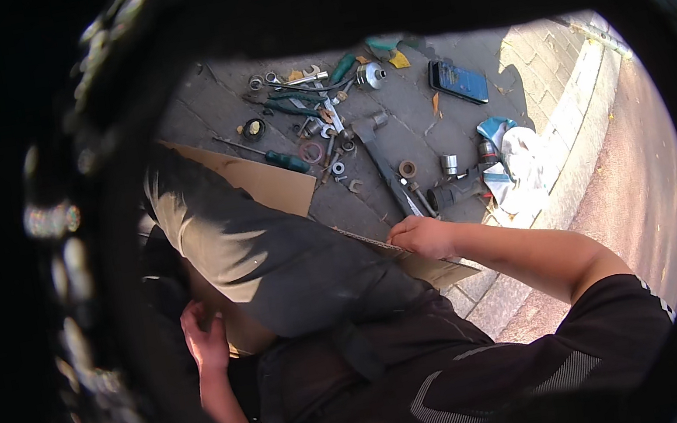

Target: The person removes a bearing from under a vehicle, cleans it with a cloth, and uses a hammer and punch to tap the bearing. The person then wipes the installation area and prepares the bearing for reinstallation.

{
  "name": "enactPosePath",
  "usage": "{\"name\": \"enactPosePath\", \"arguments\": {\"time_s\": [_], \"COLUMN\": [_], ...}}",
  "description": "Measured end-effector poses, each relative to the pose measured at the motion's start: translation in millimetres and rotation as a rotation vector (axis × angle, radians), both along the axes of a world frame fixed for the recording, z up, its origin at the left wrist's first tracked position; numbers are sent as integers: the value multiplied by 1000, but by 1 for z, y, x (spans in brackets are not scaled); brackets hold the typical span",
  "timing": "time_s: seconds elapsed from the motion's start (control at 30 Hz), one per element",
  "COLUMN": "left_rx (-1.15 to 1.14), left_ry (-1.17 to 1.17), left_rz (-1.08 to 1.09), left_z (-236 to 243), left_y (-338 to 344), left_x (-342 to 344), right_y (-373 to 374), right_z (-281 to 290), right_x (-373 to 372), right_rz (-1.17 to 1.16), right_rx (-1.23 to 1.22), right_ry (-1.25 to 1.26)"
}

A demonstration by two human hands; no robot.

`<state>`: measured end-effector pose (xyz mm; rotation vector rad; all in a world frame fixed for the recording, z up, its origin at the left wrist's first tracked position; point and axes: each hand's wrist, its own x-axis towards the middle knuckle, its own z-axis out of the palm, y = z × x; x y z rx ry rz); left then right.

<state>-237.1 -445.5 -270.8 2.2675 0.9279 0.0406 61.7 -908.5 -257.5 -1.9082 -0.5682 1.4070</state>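
Observation:
My right hand (419, 237) is closed on the edge of a cardboard sheet (281, 181) lying beneath my grey-trousered leg (256, 251). My left hand (205, 337) is low at the left beside brown cardboard (243, 326), its fingers loosely curved and apart, with nothing visible in them. Just beyond my right hand lie a long dark metal bar (385, 170), a dark power tool (457, 190) and a metal socket (449, 165). A green-handled screwdriver (286, 161) rests by the cardboard, among several wrenches (313, 76), rings and small fittings.
Paving blocks carry a black phone (457, 81), a white and teal cloth (516, 157), green-handled pliers (295, 105) and a silver cylindrical fitting (370, 76). A pale curb (563, 149) runs along the right, with a reddish road surface (634, 173) beyond it.

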Motion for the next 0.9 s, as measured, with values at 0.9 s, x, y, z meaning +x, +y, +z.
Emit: {"name": "enactPosePath", "arguments": {"time_s": [0.9], "left_rx": [1], "left_ry": [-68], "left_rz": [16], "left_z": [10], "left_y": [-11], "left_x": [6], "right_y": [106], "right_z": [-15], "right_x": [95], "right_rz": [269], "right_rx": [-328], "right_ry": [-843]}}
